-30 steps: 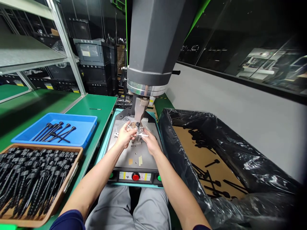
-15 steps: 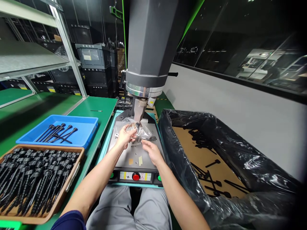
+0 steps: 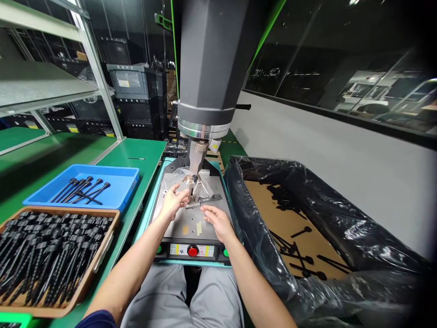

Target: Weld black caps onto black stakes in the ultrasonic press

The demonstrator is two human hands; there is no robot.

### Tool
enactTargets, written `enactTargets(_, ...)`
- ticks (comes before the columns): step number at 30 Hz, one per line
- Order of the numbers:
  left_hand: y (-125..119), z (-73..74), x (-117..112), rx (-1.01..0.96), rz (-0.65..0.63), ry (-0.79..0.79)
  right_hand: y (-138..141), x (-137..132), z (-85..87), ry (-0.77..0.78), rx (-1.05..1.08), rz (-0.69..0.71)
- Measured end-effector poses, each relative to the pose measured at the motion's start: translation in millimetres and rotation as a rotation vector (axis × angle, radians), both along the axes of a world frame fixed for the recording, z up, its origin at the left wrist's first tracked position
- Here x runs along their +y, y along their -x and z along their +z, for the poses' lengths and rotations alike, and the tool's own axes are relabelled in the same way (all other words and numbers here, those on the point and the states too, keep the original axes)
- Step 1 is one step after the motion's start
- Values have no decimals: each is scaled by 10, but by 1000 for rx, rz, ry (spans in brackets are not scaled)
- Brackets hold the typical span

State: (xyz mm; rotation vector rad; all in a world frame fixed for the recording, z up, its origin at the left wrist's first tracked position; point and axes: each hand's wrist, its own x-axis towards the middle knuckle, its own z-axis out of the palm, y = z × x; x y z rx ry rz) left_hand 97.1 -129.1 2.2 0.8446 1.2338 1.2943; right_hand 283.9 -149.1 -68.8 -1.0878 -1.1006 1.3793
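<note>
A black round-capped piece (image 3: 194, 178) sits upright in the fixture under the machine's metal horn (image 3: 196, 157), with clear plastic film (image 3: 205, 186) around it. My left hand (image 3: 175, 201) is just left of the fixture, fingers apart, holding nothing that I can see. My right hand (image 3: 218, 222) hovers over the metal base plate (image 3: 179, 223), right of the fixture. Its thumb and fingers are pinched together near a small dark tip; whatever is between them is too small to name.
At left, a blue tray (image 3: 131, 175) and a brown tray (image 3: 114, 216) hold black capped rods. A large bin (image 3: 249, 218) lined with black plastic stands at right, with more rods on cardboard. A red button (image 3: 193, 251) and green buttons (image 3: 226, 252) line the machine's front.
My left hand has drawn back from the capped piece, down and to the left, and its fingers have parted. My right hand has come slightly nearer to me, its fingers closer together.
</note>
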Motion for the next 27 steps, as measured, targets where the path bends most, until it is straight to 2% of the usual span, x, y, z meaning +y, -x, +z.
enactTargets(2, 86, -68, -179, 50, 34, -39, -50, -67, -46, -45, -81, -53)
enactTargets(4, 203, -202, -409, 109, 100, -96, -155, -182, -131, -138, -220, -138)
enactTargets(8, 464, -640, -908, 334, 416, -153, -464, -518, -385, -389, -595, -347)
enactTargets(10, 560, -876, -1114, 474, 507, -138, -598, -692, -527, -480, -780, -420)
enactTargets(13, 636, -1147, -1315, 732, 443, -184, -719, -895, -722, -537, -956, -451)
enactTargets(16, 690, -1313, -1393, 918, 376, -238, -776, -1015, -898, -491, -1020, -448)
enactTargets(19, 801, -1455, -1410, 905, 334, -183, -827, -1080, -1068, -385, -989, -409)
enactTargets(22, 954, -1600, -1428, 851, 212, -163, -878, -1109, -1198, -305, -940, -389)
enactTargets(24, 1036, -1673, -1448, 838, 156, -176, -895, -1112, -1248, -266, -911, -401)
enactTargets(27, 1095, -1728, -1469, 834, 136, -204, -885, -1106, -1280, -198, -888, -451)
